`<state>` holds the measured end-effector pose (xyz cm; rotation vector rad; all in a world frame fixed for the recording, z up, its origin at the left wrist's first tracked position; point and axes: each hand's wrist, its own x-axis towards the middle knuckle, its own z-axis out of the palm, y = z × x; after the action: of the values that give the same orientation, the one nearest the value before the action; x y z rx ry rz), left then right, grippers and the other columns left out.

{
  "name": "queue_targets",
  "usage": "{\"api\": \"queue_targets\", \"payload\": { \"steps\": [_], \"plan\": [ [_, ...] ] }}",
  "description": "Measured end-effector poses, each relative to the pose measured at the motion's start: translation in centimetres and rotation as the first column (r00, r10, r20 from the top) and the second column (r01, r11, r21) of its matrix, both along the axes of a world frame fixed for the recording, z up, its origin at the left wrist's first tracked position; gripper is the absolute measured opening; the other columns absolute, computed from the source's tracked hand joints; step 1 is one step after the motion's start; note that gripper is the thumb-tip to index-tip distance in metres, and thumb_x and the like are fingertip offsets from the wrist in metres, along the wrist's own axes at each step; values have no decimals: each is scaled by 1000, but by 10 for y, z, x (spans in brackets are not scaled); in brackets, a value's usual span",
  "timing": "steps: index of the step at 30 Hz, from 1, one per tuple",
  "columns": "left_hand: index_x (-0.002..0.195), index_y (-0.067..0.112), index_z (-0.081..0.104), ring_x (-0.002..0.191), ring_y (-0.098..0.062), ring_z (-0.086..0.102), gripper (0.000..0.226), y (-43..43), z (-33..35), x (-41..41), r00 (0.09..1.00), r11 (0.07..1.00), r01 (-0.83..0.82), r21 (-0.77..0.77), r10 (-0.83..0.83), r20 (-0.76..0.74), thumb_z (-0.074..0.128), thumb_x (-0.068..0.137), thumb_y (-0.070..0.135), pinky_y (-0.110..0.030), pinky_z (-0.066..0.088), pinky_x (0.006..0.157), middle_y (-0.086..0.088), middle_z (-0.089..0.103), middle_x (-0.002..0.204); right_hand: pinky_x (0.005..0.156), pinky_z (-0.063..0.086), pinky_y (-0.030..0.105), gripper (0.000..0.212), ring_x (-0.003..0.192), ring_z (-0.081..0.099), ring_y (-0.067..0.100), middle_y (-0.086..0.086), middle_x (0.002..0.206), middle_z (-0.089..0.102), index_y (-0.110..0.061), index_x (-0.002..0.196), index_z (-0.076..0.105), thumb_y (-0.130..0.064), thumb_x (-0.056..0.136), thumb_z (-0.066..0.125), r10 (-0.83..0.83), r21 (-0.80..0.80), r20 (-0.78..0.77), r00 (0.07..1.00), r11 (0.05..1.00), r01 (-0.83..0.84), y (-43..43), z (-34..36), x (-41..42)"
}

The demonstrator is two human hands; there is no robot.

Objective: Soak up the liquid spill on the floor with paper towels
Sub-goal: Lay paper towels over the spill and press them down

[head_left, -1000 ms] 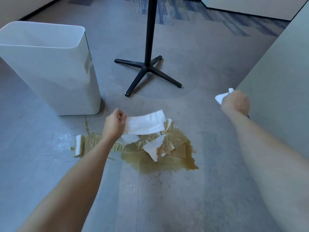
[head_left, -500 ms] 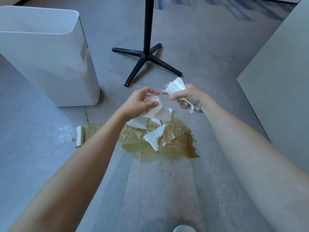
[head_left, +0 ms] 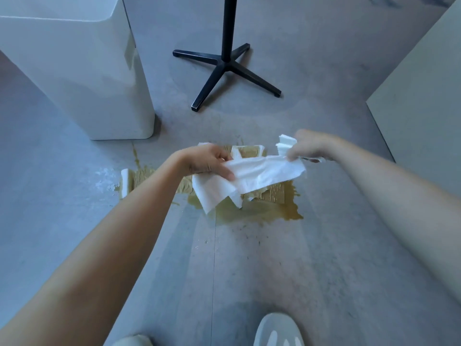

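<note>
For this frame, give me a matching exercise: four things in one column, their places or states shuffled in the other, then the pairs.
1 tall white plastic bin
2 black four-legged metal stand
3 dry white paper towel
4 yellow-brown liquid puddle

A on the floor under soaked paper sheets
B gripped by left hand and right hand
C upright, far left
D upright, beyond the puddle

Pairs: 1-C, 2-D, 3-B, 4-A

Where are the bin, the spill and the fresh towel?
Bin [head_left: 74, 71]: head view, white side wall.
Spill [head_left: 262, 214]: head view, bare near edge.
Towel [head_left: 264, 171]: head view, middle of the stretched sheet.
</note>
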<state>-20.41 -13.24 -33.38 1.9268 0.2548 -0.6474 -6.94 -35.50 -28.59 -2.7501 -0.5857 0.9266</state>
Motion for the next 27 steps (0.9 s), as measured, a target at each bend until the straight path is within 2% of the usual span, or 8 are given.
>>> {"api": "queue_targets", "payload": {
  "steps": [3, 5, 7, 12, 16, 19, 24, 27],
  "plan": [
    [93, 9, 72, 93, -29, 67, 46, -1, -18, -8, 995, 996, 34, 85, -26, -97, 87, 59, 36, -41, 54, 89, -7, 72, 98, 43, 25, 22, 24, 45, 41, 20, 9, 55, 46, -6, 60, 44, -7, 79, 58, 138, -204, 58, 989, 971, -124, -7, -13, -14],
    [76, 9, 64, 77, -22, 58, 32, -4, -31, -11, 991, 984, 47, 171, -24, -135, 83, 69, 33, -29, 49, 70, -2, 64, 80, 43, 31, 22, 23, 50, 47, 21, 6, 57, 48, -8, 60, 45, -9, 81, 55, 203, -289, 102, 974, 943, -166, -11, -28, -22],
    [64, 15, 55, 67, -15, 48, 33, -7, -41, -14, 989, 962, 42, 270, -2, -147, 79, 75, 36, -24, 35, 58, 3, 55, 71, 45, 33, 22, 27, 60, 52, 26, 4, 56, 48, -11, 58, 43, -14, 82, 55, 236, -322, 163, 958, 931, -175, -16, -43, -27],
    [81, 18, 62, 77, -16, 51, 27, -11, -65, -16, 993, 923, -52, 382, 89, -79, 78, 74, 40, -26, 35, 60, 0, 60, 88, 51, 34, 28, 31, 69, 51, 28, 4, 64, 47, -16, 62, 40, -30, 81, 61, 57, -65, 255, 965, 997, -41, -17, -68, -32],
    [83, 18, 62, 80, -18, 53, 32, -12, -67, -13, 991, 890, 32, 455, 30, -129, 78, 73, 43, -27, 38, 65, 1, 59, 87, 48, 42, 26, 13, 53, 52, 23, 4, 69, 53, -10, 83, 56, -17, 73, 61, -194, 247, 138, 971, 957, 156, -9, -74, -37],
    [86, 23, 61, 88, -19, 53, 31, -10, -64, -13, 981, 881, 98, 463, -9, -192, 76, 73, 46, -31, 41, 75, 4, 57, 88, 49, 41, 26, 10, 50, 50, 23, 5, 68, 51, -8, 86, 57, -11, 77, 54, -289, 358, 42, 956, 898, 256, -7, -80, -43],
    [79, 10, 54, 83, -23, 51, 21, -18, -51, -7, 998, 982, -24, 189, 34, -49, 74, 75, 10, -35, 40, 72, -6, 55, 85, 48, 42, 25, 27, 64, 57, 21, 12, 97, 69, -11, 102, 66, -17, 76, 61, -248, 461, -144, 958, 840, 286, 1, -80, -37],
    [88, 12, 62, 87, -23, 58, 18, -27, -35, 0, 999, 997, -47, 64, 46, 11, 73, 76, 6, -34, 48, 78, -6, 64, 95, 43, 33, 20, 44, 49, 47, 9, 13, 106, 71, -6, 117, 60, -5, 73, 56, -119, 494, -338, 934, 822, 283, 17, -66, -34]
  ]
}}
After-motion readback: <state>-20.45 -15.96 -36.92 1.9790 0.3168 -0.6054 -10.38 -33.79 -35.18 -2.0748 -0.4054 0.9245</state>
